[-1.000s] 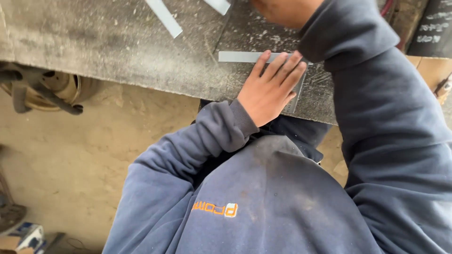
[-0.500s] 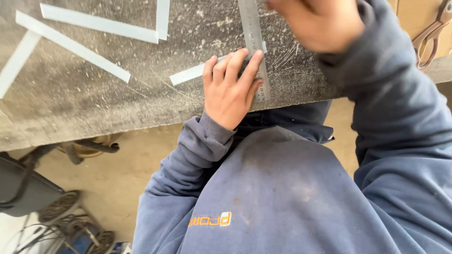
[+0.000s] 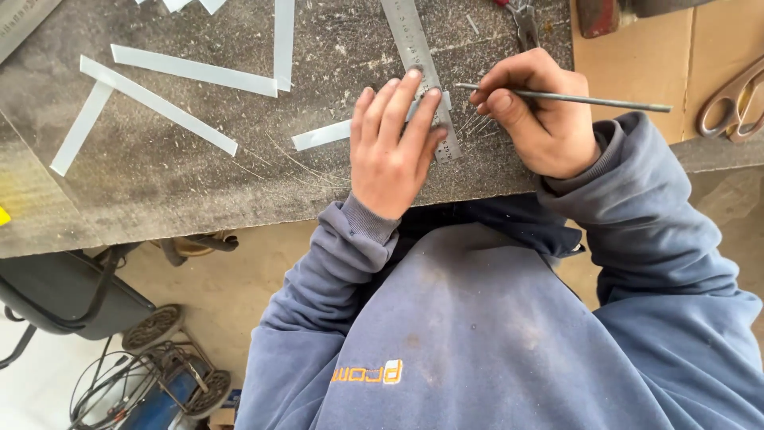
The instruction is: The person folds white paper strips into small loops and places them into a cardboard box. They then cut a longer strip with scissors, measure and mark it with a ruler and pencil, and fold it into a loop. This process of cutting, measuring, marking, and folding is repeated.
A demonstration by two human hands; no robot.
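My left hand (image 3: 391,143) lies flat with fingers spread, pressing a steel ruler (image 3: 415,56) down over a pale metal strip (image 3: 322,135) on the scratched dark workbench (image 3: 159,191). My right hand (image 3: 535,115) grips a thin metal scriber rod (image 3: 573,98), its tip touching the ruler's right edge near my left fingertips. The strip's right part is hidden under my left hand.
Several more pale strips (image 3: 191,70) lie on the bench's left half. Pliers (image 3: 525,17) lie at the top, scissors (image 3: 732,99) on cardboard (image 3: 637,60) at right. Below the bench edge stand a dark wheeled cart (image 3: 76,295) and a small blue wheeled machine (image 3: 163,390).
The view has swung so more of the bench shows. My right hand came down from the top edge and now holds the scriber against the ruler; my left hand stays on the strip.
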